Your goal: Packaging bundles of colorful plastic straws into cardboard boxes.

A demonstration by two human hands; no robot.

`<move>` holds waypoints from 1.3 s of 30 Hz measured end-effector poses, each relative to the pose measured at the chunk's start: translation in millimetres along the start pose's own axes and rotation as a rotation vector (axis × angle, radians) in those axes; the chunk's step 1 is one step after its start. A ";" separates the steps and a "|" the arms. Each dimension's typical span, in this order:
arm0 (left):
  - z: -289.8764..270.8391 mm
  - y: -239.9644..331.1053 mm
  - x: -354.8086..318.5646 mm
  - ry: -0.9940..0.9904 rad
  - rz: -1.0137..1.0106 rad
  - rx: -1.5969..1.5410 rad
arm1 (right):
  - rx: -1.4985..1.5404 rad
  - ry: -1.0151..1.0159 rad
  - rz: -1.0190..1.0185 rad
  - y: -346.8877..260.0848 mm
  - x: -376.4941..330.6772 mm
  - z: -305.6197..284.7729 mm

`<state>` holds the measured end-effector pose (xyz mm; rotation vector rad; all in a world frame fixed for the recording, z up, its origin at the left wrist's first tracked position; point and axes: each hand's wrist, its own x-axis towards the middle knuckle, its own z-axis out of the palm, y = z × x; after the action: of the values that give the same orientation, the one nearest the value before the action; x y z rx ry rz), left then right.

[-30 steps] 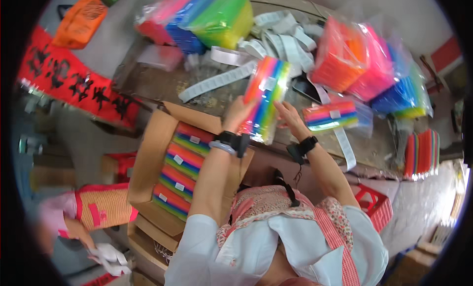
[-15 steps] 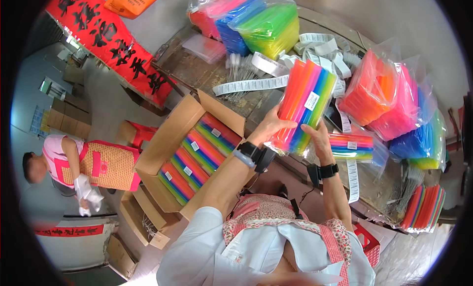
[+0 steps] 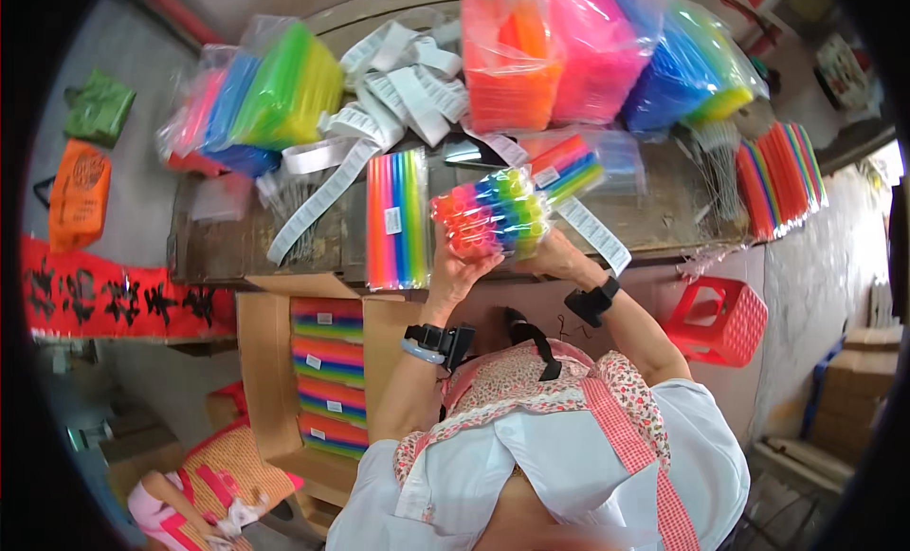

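Note:
Both hands hold a clear-wrapped pack of coloured straws [image 3: 493, 210], raised at the table's front edge with its round open ends toward me. My left hand [image 3: 460, 274] is closed round its lower left side, thumb along the bottom. My right hand [image 3: 557, 257] grips its lower right side, its fingers partly hidden. Just left of it, a flat labelled straw pack [image 3: 398, 219] lies with its near end at the table edge. Behind the held pack is another labelled straw pack [image 3: 566, 168] on the table.
A carton [image 3: 268, 380] with rows of straw packs stands below left. Bagged straws [image 3: 512, 67], label strips [image 3: 408, 91] and wire brushes [image 3: 718, 172] lie along the table [image 3: 332, 219]. A red stool [image 3: 718, 319] is at right. Another person [image 3: 204, 499] is at lower left.
The view has turned, so the table now runs level across it. The pack in my hands has tipped from label side up to ends toward me. A labelled pack now lies beside my left hand.

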<state>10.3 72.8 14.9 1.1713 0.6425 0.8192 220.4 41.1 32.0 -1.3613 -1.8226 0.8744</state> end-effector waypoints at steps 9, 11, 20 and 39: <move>12.5 3.1 -4.8 0.023 0.036 0.106 | 0.115 0.278 0.167 6.5 -56.9 -117.2; 10.6 3.2 -9.8 0.022 0.045 0.157 | 0.082 0.050 0.036 -32.3 -31.8 -73.3; 22.7 92.9 -67.7 0.383 0.441 0.763 | 0.668 -0.290 0.357 -95.9 -7.0 -16.0; -22.8 147.0 -335.9 1.329 0.366 0.087 | 1.167 -1.294 0.919 -149.5 25.0 273.6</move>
<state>-228.0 -168.0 156.9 0.6892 1.5593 1.9135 -89.3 1.5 13.6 -0.6827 -0.6783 3.1280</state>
